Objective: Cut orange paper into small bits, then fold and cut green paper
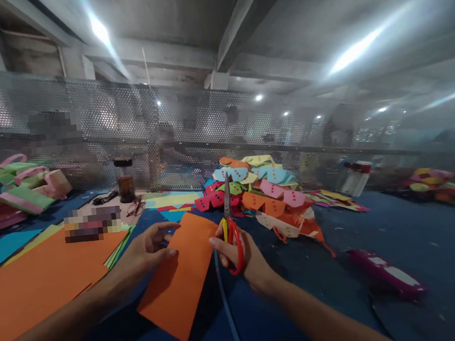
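Note:
A rectangular sheet of orange paper [185, 274] is tilted in front of me, above the blue table. My left hand [148, 248] is at its left edge, thumb and fingers apart, with the fingertips at or against the paper. Red-and-yellow-handled scissors [238, 247] are gripped in my right hand [250, 262], blades pointing up and away. The thumb and fingertips of that hand also meet the right edge of the orange sheet. Whether the scissor blades are fully closed is hard to tell.
Folded coloured paper pieces with dots [269, 188] are heaped ahead. Larger orange sheets [48, 279] lie at left, below a pile of pink and green paper pieces [24, 190]. A lidded jar [125, 180] stands near the perforated metal screen [191, 126]. A purple corded device [386, 273] lies right.

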The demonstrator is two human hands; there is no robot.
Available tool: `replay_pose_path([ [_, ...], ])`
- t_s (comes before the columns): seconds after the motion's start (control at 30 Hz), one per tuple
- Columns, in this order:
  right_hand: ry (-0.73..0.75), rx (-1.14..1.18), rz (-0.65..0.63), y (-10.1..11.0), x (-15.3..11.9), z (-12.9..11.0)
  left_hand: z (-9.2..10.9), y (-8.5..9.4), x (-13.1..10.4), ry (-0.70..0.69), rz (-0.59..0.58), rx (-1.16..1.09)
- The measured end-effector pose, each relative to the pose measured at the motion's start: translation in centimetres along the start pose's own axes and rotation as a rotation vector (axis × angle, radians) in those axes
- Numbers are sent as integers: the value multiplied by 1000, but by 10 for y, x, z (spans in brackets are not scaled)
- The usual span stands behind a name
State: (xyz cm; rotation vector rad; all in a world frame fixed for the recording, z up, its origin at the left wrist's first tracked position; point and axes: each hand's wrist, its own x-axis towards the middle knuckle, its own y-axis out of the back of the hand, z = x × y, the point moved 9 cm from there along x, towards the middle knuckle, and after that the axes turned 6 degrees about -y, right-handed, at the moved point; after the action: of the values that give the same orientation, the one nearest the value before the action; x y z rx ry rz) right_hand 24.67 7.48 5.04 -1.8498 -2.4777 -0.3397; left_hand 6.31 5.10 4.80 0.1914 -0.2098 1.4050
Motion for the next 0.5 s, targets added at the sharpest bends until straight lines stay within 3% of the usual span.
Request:
replay_pose_path([
  [0.23, -28, -35, -23, -9, -7, -7, -14, 11, 3, 95, 56, -29],
  [0.5, -12, -66, 22, -1, -3, -8, -18, -1, 2, 94, -49, -50],
])
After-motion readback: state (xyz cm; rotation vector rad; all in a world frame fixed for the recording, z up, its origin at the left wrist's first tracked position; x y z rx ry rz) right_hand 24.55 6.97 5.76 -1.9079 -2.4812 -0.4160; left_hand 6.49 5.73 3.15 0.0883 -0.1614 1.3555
